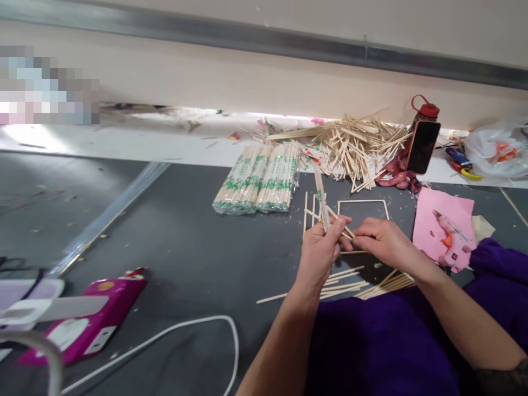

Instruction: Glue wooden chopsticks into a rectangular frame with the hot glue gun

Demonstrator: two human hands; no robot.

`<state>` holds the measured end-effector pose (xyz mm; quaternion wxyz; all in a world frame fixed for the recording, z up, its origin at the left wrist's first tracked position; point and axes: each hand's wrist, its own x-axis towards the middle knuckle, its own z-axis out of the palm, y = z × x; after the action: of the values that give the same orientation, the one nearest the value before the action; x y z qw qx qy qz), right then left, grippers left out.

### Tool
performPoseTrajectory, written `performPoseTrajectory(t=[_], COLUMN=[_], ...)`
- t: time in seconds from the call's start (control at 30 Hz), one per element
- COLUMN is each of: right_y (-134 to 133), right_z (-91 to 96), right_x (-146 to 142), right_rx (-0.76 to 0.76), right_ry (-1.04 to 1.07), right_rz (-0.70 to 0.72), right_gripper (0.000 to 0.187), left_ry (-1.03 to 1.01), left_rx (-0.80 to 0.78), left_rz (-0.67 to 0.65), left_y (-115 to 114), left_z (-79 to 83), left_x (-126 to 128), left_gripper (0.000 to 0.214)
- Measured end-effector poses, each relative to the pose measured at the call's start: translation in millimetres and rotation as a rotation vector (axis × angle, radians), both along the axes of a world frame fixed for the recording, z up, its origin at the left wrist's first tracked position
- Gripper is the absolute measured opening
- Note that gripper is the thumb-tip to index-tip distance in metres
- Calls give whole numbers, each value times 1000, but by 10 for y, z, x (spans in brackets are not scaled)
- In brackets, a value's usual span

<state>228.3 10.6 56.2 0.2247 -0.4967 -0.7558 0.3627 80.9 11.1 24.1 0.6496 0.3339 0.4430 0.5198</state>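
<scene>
My left hand (317,250) is closed around a narrow clear wrapper (320,190) with green print, which points up and away; I cannot tell whether sticks are still inside it. Bare wooden chopsticks (339,221) slant between my hands, and the fingers of my right hand (383,237) pinch their near ends. Just beyond, a rectangular frame of sticks (363,202) lies on the dark table, partly hidden by my hands. Left of it a smaller stick lattice (306,212) shows behind my left hand. Several loose chopsticks (344,287) lie closer to me.
Two plastic-wrapped packs of chopsticks (258,179) lie at the middle back, near a heap of loose sticks (357,146). A phone (423,146) leans on a red-capped bottle (429,110). Right: pink sheet (424,212) with a glue gun (451,247). Left: magenta box (117,305), white cable (177,324).
</scene>
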Motion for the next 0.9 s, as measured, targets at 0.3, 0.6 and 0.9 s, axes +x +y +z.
performPoseTrajectory(t=[0.3,0.6,0.9], right_y=[-66,-84,-72], right_z=[-139,-175,-296], right_x=[-24,-104,-138], right_rx=[-444,-515,-476], right_ry=[314,445,398], right_rz=[-148,-215,-196], right_gripper=[16,18,18], left_ry=[-311,-509,-443], left_rx=[-117,-268,-196], left_rz=[60,36,-106], left_y=[104,164,106], left_z=[2,-77,-102], left_x=[-51,-121,-31], left_gripper=[31,20,24])
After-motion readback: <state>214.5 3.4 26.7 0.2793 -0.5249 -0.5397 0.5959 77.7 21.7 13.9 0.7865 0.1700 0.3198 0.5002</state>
